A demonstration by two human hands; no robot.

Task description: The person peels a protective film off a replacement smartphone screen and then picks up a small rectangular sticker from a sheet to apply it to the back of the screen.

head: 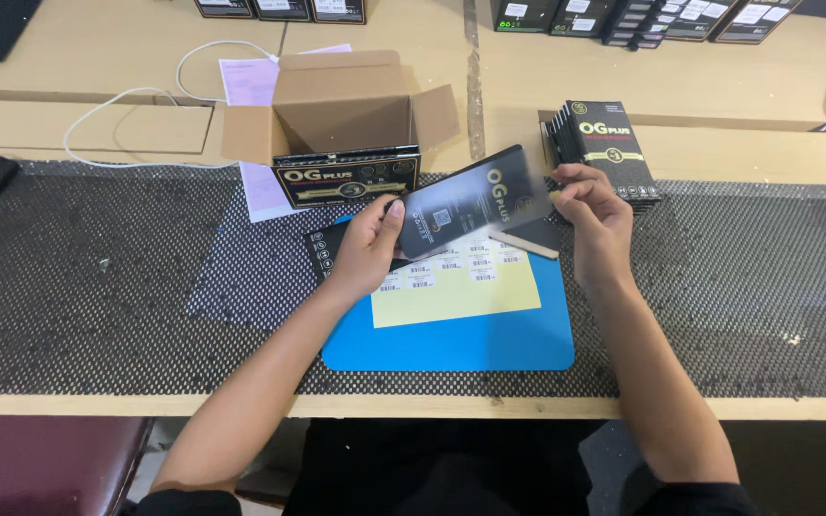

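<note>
Nearest the person, a blue mat [451, 339] lay on the black mesh surface [97, 296], with a yellow sheet [456, 291] on top of it carrying small white barcode stickers [451, 263] along its far edge.

Just above that sheet, both hands held 1 flat black package [475, 201] clear of the mat. Its long axis ran from lower left to upper right, tilted up toward the far side. The left hand [367, 248] gripped the lower left end, thumb pressed on the face and fingers curled behind. The right hand [595, 215] pinched the upper right end between thumb and fingertips. So each hand closed on 1 end, and the package lay between them, roughly equally near to both. A thin pale stick [523, 245] lay on the sheet just below the package, nearer the right hand. Another dark flat item [322, 250] sat partly hidden under the left hand.

Farther out, a black display box [346, 179] stood just beyond the left hand, in front of an open cardboard carton [341, 110]. A stack of black packages [599, 148] stood just beyond the right hand. A pink paper [252, 86] and a white cable [126, 105] lay on the wooden table [69, 57], and more dark boxes [642, 17] lined the far edge.
</note>
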